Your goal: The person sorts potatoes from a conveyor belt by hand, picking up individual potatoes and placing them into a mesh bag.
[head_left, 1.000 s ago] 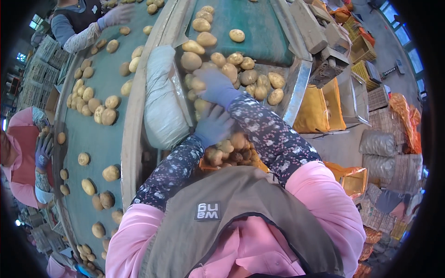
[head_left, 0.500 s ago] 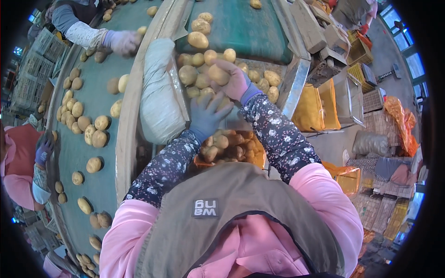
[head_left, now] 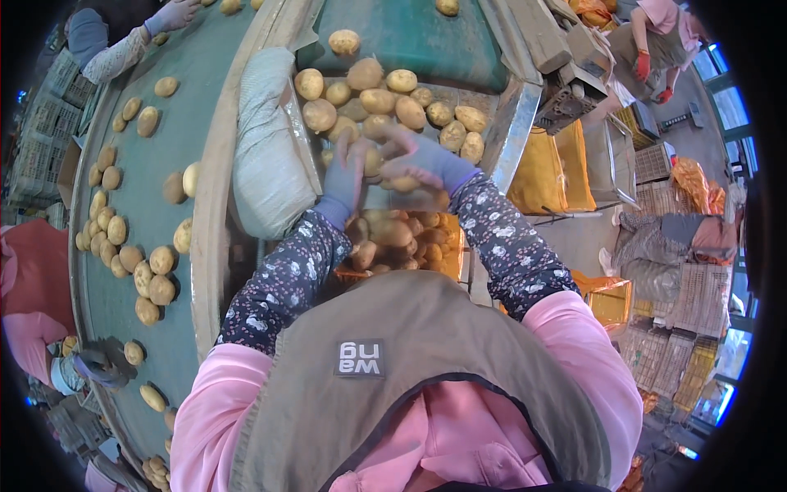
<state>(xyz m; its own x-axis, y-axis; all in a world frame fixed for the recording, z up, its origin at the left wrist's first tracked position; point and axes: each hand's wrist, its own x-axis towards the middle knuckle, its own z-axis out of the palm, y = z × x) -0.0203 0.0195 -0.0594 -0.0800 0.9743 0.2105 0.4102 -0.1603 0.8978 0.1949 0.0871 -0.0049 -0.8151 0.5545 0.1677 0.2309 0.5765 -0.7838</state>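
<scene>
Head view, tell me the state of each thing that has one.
Left gloved hand: pointing forward, blurred, grip unclear
Right gloved hand: curved inward, blurred, grip unclear
Potatoes ahead of the hands: loose, crowded together
Orange container below the hands: heaped with potatoes
Left conveyor belt: strewn with potatoes
Upper green conveyor belt: few potatoes on it
White wrapped bundle: creased
Orange-yellow bag at right: open at the top

Padded sack: the pale bulging sack [head_left: 269,148] stands near the left hand [head_left: 346,174], blocking a leftward pass; the raised rail [head_left: 215,176] runs beyond it.
Metal wall: the upright side [head_left: 518,131] bounds reach past the right hand [head_left: 433,160].
Hand gap: narrow, potatoes [head_left: 379,101] between the fingers.
Green belt: wide bare stretch [head_left: 402,43] past the crowded potatoes.
Below wrists: heaped potatoes [head_left: 392,234] obstruct a low pass.
</scene>
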